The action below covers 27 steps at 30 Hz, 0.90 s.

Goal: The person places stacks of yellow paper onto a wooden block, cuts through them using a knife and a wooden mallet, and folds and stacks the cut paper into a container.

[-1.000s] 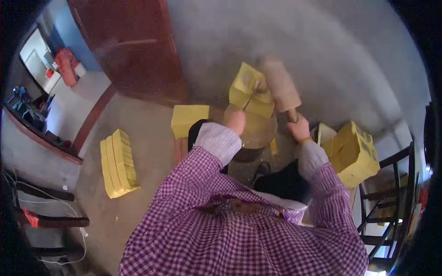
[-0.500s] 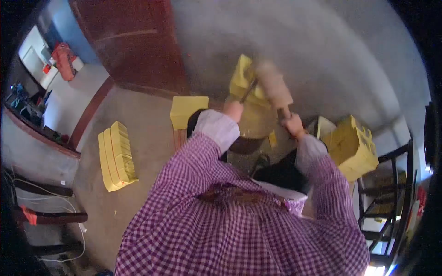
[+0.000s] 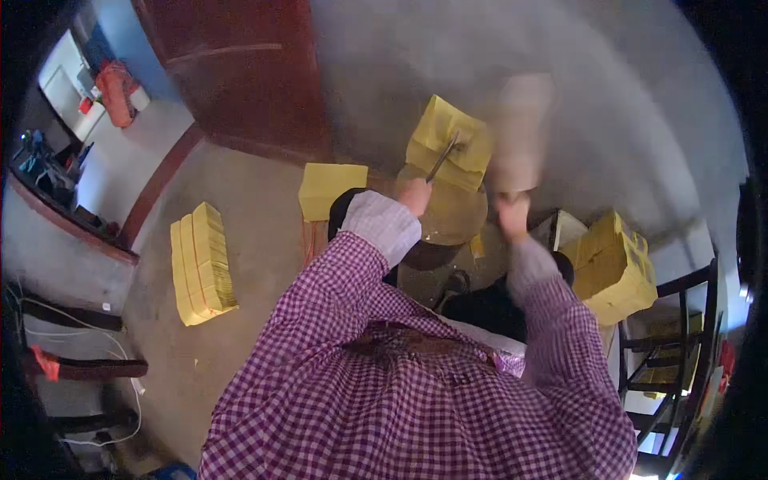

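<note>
My left hand (image 3: 415,197) is wrapped round a thin dark metal punch (image 3: 442,162), which slants up and away to the right. Its far end meets a stack of yellow paper (image 3: 429,132) on a round wooden block (image 3: 458,218). In my right hand (image 3: 513,213) is the handle of a thick, pale wooden mallet (image 3: 522,132), blurred by motion. The mallet's head is to the right of the paper, apart from the punch. Creases or dents show on the paper around the punch's end.
Another yellow paper stack (image 3: 333,192) stands left of the block. A tied yellow bundle (image 3: 200,264) lies on the floor further left. To the right are a large yellow bundle (image 3: 616,268) and a dark chair (image 3: 680,336). A wall (image 3: 608,104) rises behind.
The mallet has swung up and to the right, away from the punch, and the paper stack shows more fully. My left hand keeps its grip on the punch.
</note>
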{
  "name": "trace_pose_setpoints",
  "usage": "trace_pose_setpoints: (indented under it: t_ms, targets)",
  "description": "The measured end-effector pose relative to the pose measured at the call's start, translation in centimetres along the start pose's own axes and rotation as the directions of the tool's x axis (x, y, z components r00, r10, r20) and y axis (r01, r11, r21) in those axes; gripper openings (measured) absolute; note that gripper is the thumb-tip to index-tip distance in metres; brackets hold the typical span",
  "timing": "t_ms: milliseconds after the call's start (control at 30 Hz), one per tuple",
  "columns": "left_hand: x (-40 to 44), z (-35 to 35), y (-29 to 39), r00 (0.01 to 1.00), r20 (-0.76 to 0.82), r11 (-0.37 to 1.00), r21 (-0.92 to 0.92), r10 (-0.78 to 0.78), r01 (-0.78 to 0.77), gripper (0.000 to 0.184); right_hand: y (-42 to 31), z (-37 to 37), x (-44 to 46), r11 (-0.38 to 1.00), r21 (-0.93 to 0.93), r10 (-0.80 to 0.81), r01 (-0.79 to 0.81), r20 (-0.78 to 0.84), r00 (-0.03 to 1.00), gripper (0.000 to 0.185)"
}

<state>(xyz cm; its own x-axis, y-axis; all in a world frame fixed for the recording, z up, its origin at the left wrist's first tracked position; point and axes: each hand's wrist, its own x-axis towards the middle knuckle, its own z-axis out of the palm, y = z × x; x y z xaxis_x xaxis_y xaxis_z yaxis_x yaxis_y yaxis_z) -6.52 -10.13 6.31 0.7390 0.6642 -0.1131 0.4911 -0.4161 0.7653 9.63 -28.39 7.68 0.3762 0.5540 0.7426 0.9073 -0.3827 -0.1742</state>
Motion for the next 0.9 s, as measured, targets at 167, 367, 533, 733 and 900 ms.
trace_pose_setpoints:
  t_ms: [167,367,533,733,900]
  targets:
    - [2.0,0.6,-1.9,0.994,-0.023,0.981,0.165,0.103,-0.098,0.043,1.7,-6.5,5.4,0.925,-0.016,0.339,-0.381,0.492,0.802,0.029]
    - [1.7,1.3,-2.6,0.991,-0.081,0.994,0.001,0.11,-0.11,0.044,-11.1,-20.7,19.7,0.614,0.742,0.357,-0.269,0.042,0.933,0.028]
    - [-0.5,-0.8,-0.2,0.997,-0.042,0.998,-0.021,0.062,-0.063,0.044,-4.4,-1.3,6.8,0.945,-0.327,-0.179,0.0,-0.517,0.837,0.038]
    - [1.2,0.9,-2.3,0.996,0.085,1.0,-0.001,-0.021,0.022,0.048,1.5,-6.0,6.1,0.851,0.291,0.218,-0.437,0.561,0.799,0.023]
    - [2.1,2.4,-2.8,0.996,0.044,0.995,0.067,-0.079,0.076,0.051,-8.1,-18.8,19.2,0.666,0.686,0.296,-0.293,0.117,0.948,0.022]
